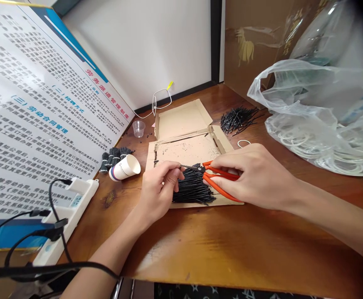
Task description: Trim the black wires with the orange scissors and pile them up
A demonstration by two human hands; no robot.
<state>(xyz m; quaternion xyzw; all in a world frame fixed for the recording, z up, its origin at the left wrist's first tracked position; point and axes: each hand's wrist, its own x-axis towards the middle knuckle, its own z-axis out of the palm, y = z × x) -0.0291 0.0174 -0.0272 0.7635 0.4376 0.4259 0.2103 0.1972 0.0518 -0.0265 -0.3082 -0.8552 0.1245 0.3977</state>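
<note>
The table (218,241) is glossy, grained wood, the box (183,119) matt cardboard, the black strands (193,191) smooth and plastic-looking, the cup (128,167) smooth paper, the bag (309,93) shiny, crinkled clear plastic, the power strip (87,197) smooth white plastic, and the pliers (202,169) dark metal with smooth orange plastic-looking handles (221,189).

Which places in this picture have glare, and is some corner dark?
Head view: whitish glare on the board; a sheen on the table's near part; bright highlights on the bag; the upper right corner is black.
</note>
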